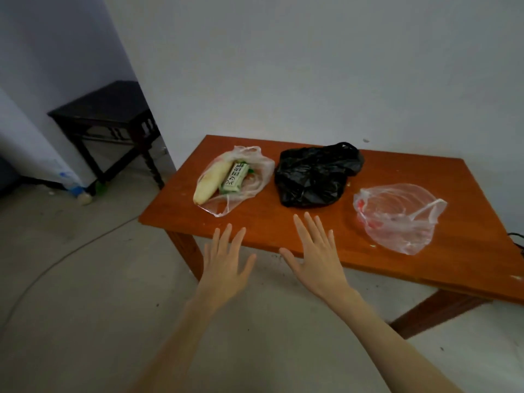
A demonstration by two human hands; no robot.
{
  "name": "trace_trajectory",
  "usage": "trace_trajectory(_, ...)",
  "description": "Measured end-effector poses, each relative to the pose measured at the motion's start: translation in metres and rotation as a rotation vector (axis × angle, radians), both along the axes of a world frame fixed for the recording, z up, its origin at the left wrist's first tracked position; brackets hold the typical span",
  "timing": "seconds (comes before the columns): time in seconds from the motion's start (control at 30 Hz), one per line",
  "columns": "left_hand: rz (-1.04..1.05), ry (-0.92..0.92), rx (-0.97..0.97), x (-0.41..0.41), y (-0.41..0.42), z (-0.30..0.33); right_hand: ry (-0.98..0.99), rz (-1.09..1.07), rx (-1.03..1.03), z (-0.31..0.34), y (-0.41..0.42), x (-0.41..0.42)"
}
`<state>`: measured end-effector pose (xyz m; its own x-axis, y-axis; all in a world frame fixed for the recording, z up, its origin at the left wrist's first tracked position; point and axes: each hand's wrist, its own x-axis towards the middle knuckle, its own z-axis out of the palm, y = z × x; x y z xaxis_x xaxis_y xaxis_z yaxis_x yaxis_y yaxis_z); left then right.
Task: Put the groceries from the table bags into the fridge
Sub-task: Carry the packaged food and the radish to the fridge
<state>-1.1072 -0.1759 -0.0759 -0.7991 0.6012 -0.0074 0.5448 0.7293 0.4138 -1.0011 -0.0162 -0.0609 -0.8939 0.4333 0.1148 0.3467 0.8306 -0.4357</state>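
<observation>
Three plastic bags lie on a low orange-brown wooden table (326, 242). The left clear bag (255, 177) holds a pale corn cob (211, 181) and a green packet (234, 177). A crumpled black bag (313, 174) sits in the middle, its contents hidden. On the right lies a clear bag (397, 217) with red print that looks flat. My left hand (225, 262) and my right hand (314, 256) are stretched out at the table's near edge, fingers straight and spread, holding nothing. No fridge is in view.
A dark wooden side table (107, 114) stands at the back left by the wall. A cable (56, 262) curves over the concrete floor on the left. Small items lie on the floor near the side table's legs (82, 194). A black cable (517, 239) shows at the right edge.
</observation>
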Motion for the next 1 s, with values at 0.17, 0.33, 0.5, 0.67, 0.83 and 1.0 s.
trace_trajectory(0.17,0.057,-0.101,0.011,-0.059,0.012,-0.015,-0.102,0.049,-0.043,-0.021,0.017,-0.059)
trace_trajectory(0.33,0.084,-0.129,0.020,-0.130,0.023,-0.034,-0.156,0.067,-0.081,-0.041,0.028,-0.131)
trace_trajectory(0.5,-0.004,-0.077,-0.036,-0.228,0.043,-0.057,-0.156,0.042,-0.117,-0.059,0.043,-0.225)
trace_trajectory(0.67,-0.089,-0.093,-0.155,-0.337,0.067,-0.066,-0.127,-0.022,-0.218,-0.068,0.052,-0.325)
trace_trajectory(0.83,-0.170,-0.126,-0.172,-0.396,0.086,-0.073,-0.272,-0.120,-0.326,-0.090,0.064,-0.395)
trace_trajectory(1.0,-0.176,-0.127,-0.171,-0.425,0.092,-0.090,-0.308,-0.219,-0.407,-0.112,0.074,-0.439)
